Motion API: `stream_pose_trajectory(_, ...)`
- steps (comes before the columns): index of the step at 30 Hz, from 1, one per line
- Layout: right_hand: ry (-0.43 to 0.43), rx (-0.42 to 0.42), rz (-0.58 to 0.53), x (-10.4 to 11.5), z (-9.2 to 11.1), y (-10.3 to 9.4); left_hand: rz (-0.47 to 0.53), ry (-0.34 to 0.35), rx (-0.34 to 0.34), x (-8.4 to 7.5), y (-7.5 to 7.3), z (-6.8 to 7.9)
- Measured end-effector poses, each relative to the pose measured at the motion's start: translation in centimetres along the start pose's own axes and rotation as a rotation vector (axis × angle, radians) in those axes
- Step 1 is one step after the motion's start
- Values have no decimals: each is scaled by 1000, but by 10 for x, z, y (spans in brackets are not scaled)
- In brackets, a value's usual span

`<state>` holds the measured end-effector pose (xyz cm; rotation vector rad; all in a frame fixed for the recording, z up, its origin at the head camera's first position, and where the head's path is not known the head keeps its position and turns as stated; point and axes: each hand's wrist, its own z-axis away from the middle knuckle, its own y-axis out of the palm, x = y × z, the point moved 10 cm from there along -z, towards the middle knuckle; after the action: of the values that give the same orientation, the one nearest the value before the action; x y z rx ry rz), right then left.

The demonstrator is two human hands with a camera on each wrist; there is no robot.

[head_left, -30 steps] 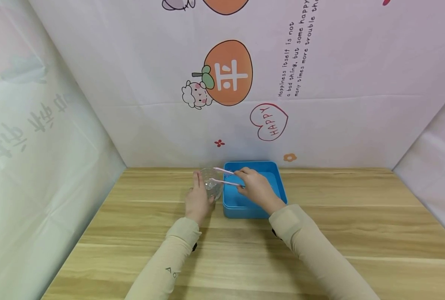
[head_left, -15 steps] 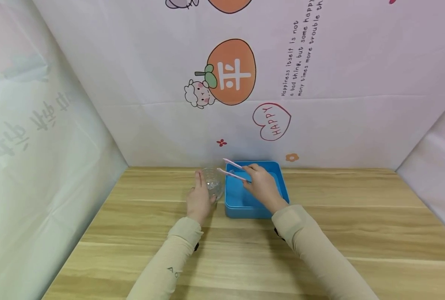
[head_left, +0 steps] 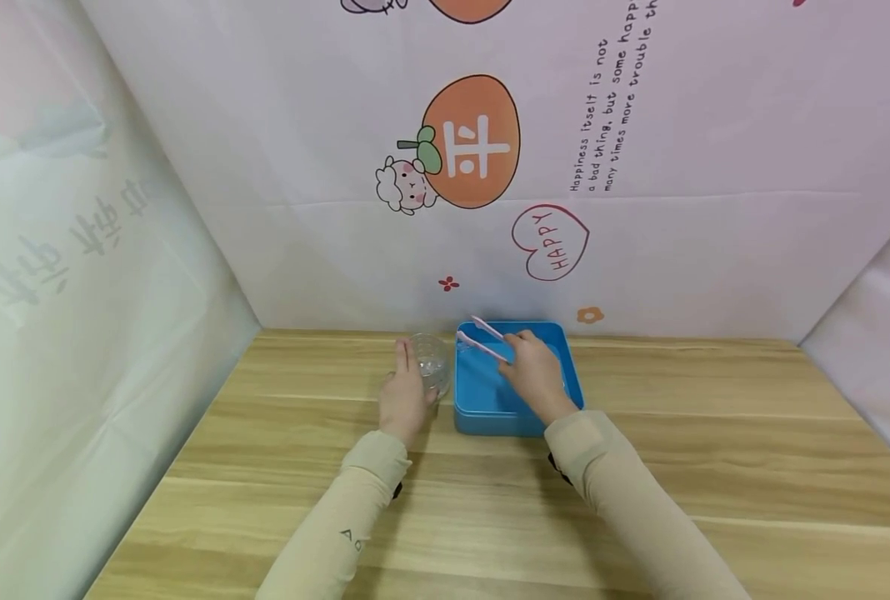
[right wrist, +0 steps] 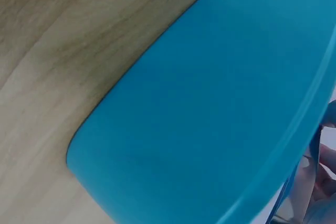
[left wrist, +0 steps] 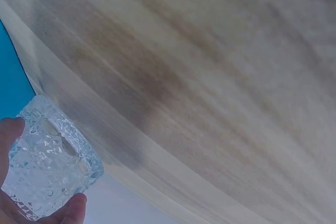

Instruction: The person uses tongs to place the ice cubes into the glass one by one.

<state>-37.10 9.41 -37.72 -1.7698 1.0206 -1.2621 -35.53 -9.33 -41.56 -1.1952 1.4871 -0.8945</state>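
My left hand point(head_left: 403, 400) holds a clear glass point(head_left: 433, 367) on the table, left of the blue box point(head_left: 493, 423). In the left wrist view the glass point(left wrist: 52, 158) shows a faceted pattern, with the thumb and fingers around it. Small clear shapes show inside the glass in the head view, too small to make out. My right hand point(head_left: 535, 375) grips pink tongs point(head_left: 484, 346) over the box's left part, their two tips apart. Something clear and small lies in the box's far left corner, near the tips. The right wrist view mostly shows the outside of the blue box point(right wrist: 199, 108).
The wooden table point(head_left: 677, 467) carries the glass and the box near its back edge. A white printed cloth point(head_left: 325, 250) stands right behind them. More white cloth point(head_left: 107, 333) hangs at the left side.
The tongs have moved right, from above the glass to over the blue box, with their tips still apart. My left hand stays on the glass. The head view has shifted slightly.
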Motion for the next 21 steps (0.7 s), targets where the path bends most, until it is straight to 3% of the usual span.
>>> stream_pose_trajectory(21,125,76,104,-15,-8,27,22,-9,-6,1,0,1)
